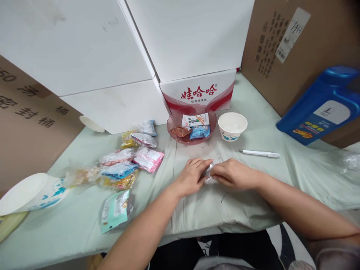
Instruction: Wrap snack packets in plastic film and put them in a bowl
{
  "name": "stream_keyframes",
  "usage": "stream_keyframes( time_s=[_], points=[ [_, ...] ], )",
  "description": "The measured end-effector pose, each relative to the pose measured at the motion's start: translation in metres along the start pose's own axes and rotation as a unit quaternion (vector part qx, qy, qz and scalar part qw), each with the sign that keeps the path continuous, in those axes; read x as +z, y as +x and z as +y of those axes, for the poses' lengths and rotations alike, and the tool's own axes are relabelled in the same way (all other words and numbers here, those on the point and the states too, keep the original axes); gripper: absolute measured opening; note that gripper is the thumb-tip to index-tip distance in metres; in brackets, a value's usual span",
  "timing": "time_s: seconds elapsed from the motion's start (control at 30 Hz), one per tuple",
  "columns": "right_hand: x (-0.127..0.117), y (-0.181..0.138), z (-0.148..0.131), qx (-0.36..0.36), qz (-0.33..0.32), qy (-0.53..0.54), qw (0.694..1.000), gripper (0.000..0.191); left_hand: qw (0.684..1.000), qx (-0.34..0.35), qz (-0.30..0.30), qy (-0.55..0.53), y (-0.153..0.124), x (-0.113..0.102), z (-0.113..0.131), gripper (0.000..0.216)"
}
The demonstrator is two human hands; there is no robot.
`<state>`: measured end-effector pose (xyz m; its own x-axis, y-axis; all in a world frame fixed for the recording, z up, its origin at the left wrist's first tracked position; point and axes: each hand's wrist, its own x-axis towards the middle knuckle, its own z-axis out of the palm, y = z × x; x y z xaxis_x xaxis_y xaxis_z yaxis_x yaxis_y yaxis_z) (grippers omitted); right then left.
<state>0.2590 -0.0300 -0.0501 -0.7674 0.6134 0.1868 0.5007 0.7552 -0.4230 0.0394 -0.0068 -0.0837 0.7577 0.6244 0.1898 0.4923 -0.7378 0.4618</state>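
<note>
Both my hands meet at the middle of the table over a small clear plastic packet [211, 169]. My left hand [192, 176] pinches its left end with curled fingers. My right hand [234, 173] grips its right side, fingers closed over it. The packet rests just above the pale green cloth [213, 210]. Behind the hands stands a pink glass bowl [176, 132] holding three small snack packets. A white paper bowl [232, 126] with blue print sits to its right.
Several snack packets [123, 168] lie scattered at the left, and a teal one [115, 210] is near the front edge. A white pen [260, 153] lies right of the hands. A tipped paper bowl [30, 195], a blue jug [320, 105] and cardboard boxes [197, 92] ring the table.
</note>
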Motion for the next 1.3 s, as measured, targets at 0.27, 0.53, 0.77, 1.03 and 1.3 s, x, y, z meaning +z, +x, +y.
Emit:
stream_keyframes(
  time_s=[0.27, 0.53, 0.77, 1.03, 1.3],
  points=[
    [0.021, 0.017, 0.025, 0.164, 0.075, -0.162, 0.97, 0.028, 0.999, 0.007, 0.047, -0.008, 0.0, 0.006, -0.01, 0.074],
    [0.03, 0.026, 0.025, 0.203, 0.017, -0.183, 0.962, 0.026, 0.996, -0.005, 0.091, -0.01, 0.002, 0.003, -0.005, 0.031],
    [0.017, 0.017, 0.042, 0.317, 0.067, -0.21, 0.923, 0.023, 0.992, -0.071, 0.067, 0.086, 0.004, 0.004, -0.005, 0.028],
    [0.023, 0.012, 0.035, 0.005, 0.067, -0.039, 0.997, 0.024, 0.991, -0.08, 0.075, 0.081, 0.005, 0.002, -0.005, 0.035],
    [0.019, 0.008, 0.034, 0.003, 0.092, -0.036, 0.995, 0.017, 0.989, -0.077, 0.123, 0.032, 0.003, 0.001, -0.021, 0.031]
  ],
)
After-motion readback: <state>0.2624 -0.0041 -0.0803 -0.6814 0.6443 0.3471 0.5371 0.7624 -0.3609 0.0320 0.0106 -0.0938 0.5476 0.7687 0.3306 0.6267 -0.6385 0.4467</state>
